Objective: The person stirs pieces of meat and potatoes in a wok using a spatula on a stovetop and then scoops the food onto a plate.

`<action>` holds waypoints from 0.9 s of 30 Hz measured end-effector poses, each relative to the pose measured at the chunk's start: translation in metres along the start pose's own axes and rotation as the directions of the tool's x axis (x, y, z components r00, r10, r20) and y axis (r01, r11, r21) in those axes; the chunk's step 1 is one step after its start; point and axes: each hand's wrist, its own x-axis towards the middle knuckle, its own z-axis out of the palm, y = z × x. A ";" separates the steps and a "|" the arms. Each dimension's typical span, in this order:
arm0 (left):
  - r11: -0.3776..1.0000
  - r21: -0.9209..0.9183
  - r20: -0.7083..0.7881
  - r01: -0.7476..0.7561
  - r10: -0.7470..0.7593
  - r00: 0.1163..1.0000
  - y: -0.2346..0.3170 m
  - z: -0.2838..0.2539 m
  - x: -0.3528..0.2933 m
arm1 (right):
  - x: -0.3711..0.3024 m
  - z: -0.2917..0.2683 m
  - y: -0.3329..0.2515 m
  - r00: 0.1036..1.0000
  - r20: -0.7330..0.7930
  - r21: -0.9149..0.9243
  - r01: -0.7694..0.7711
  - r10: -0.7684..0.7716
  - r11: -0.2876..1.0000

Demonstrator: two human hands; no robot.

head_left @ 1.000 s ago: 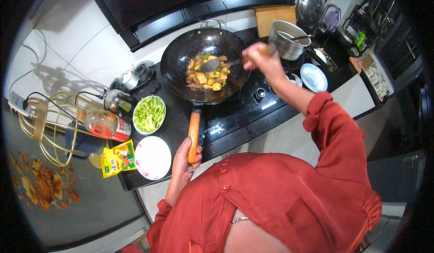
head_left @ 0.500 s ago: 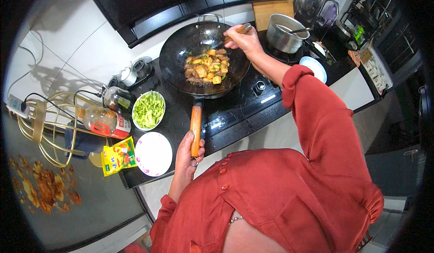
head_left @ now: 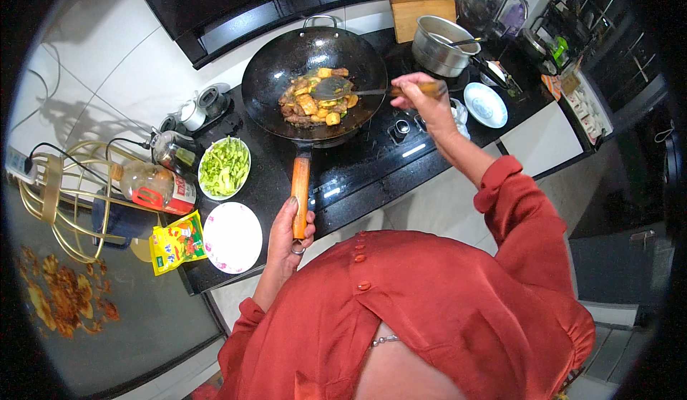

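My left hand (head_left: 290,230) is closed round the wooden handle (head_left: 301,192) of a black wok (head_left: 268,67) on the stove. Browned cubes and dark meat-like pieces (head_left: 313,106) with bits of green lie in the wok. My right hand (head_left: 424,98) grips the wooden handle of a spatula (head_left: 333,89), its dark blade over the food in the wok. To the left of the wok stands a white bowl of chopped green vegetable (head_left: 225,168). Nearer to my left hand lies a white plate (head_left: 233,238) with pink flowers at its rim.
A metal pot (head_left: 440,46) stands right of the wok, with a pale blue bowl (head_left: 485,105) nearer me. At left are a yellow packet (head_left: 177,244), a plastic bottle (head_left: 154,185) and a wire rack (head_left: 57,207). A wooden board (head_left: 422,17) leans at the back.
My right hand has come down and to the right of the wok, and the spatula blade now lies across the food. My left hand still holds the wok handle.
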 end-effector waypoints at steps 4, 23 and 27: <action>1.000 -0.014 -0.054 0.000 -0.001 0.999 0.000 -0.002 -0.004 | -0.018 0.012 -0.039 0.998 0.039 -0.020 0.056 -0.055 0.998; 1.000 -0.003 0.050 0.016 -0.016 0.999 0.005 0.001 -0.005 | -0.009 0.014 -0.073 0.981 0.193 -0.291 0.023 0.035 0.956; 1.000 -0.022 0.038 0.011 -0.011 0.999 0.003 -0.005 -0.005 | -0.006 0.025 -0.100 0.978 0.206 -0.379 0.084 -0.005 0.922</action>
